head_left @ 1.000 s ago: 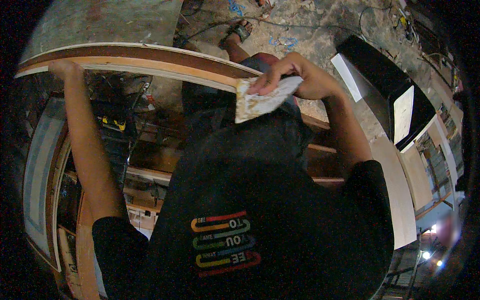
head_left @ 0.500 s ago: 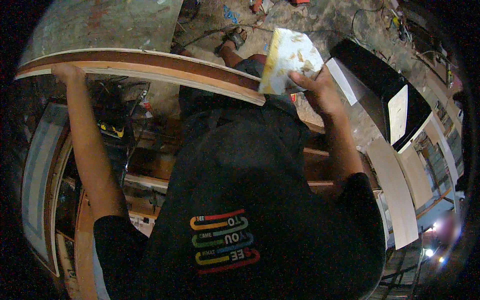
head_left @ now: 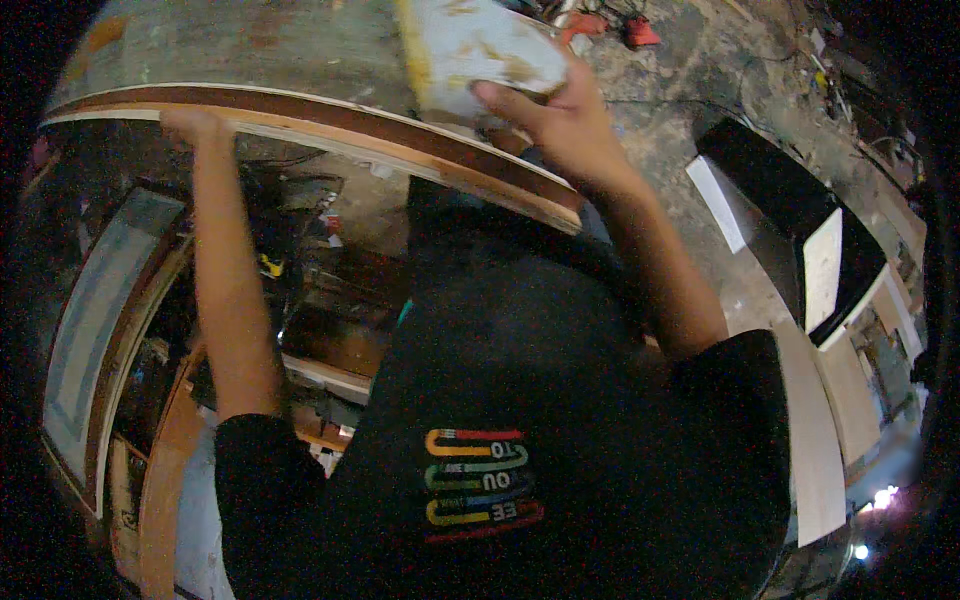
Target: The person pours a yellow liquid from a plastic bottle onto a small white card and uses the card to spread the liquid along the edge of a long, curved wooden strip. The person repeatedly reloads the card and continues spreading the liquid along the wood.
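Observation:
A long, narrow wooden strip [head_left: 420,147], brown in the middle with pale edges, stretches across in front of my body. My left hand [head_left: 197,128] is closed round its near edge toward the left end; the fingertips are partly hidden. In my right hand [head_left: 565,125] is a flat white slab [head_left: 490,48] with a yellow edge and brownish smears. My thumb lies on its face, and the other fingers are mostly hidden. The slab is beyond the strip's right half, over a greyish board [head_left: 250,45]; whether it touches either cannot be told.
A black box-like piece [head_left: 770,180] stands at the right, with white strips on it and pale wooden panels [head_left: 815,440] nearer. At left leans a framed grey panel [head_left: 115,310]. Red items [head_left: 640,32] lie on the littered floor.
My right hand has carried the white slab left and farther away, from the strip's right end to beyond it. My left hand appears farther right along the strip. The whole view has shifted somewhat.

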Motion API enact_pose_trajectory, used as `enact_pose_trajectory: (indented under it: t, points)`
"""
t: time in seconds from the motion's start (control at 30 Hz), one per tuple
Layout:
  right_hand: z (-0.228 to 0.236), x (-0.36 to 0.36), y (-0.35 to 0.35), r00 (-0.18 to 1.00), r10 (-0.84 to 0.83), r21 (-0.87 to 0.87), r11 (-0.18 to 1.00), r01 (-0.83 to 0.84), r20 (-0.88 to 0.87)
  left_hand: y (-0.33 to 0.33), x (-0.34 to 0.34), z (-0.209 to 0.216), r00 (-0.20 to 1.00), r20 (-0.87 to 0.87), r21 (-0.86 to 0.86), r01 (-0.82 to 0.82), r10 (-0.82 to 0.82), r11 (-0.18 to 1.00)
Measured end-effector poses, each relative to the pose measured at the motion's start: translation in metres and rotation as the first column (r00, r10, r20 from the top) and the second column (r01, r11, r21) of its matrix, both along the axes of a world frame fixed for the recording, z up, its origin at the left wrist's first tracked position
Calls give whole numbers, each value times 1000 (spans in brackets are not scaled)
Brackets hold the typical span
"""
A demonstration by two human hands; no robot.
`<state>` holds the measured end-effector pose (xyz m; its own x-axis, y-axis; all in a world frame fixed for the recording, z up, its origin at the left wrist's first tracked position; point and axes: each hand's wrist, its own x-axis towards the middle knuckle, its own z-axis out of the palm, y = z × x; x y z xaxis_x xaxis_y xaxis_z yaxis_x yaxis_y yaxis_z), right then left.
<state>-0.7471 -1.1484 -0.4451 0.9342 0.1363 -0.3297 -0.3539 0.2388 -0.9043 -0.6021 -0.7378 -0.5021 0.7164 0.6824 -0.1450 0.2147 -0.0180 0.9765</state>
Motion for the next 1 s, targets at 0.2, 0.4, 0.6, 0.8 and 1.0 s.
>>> enact_pose_trajectory:
  t: [0.2, 0.4, 0.6, 0.8, 1.0]
  points:
    - [-37, 64, 106, 863, 323, 30, 932, -362, 388, 1, -4, 2, 1000, -9, -78, 11, -11, 997]
    - [-54, 65, 125, 809, 508, 166, 806, -568, 296, 0, -6, 1, 997, -55, 22, 53, -52, 998]
    - [-51, 17, 19, 737, 574, 255, 699, -668, 356, 25, 3, -16, 1000, 17, -80, -11, 13, 997]
    - [-21, -64, -114, 766, 639, 173, 764, -622, -66, 10, 8, -26, 995, -37, -109, -91, 88, 990]
    - [22, -76, -157, 769, 511, -2, 832, -554, -385, -4, 0, 4, 994, -108, 11, 12, -11, 1000]
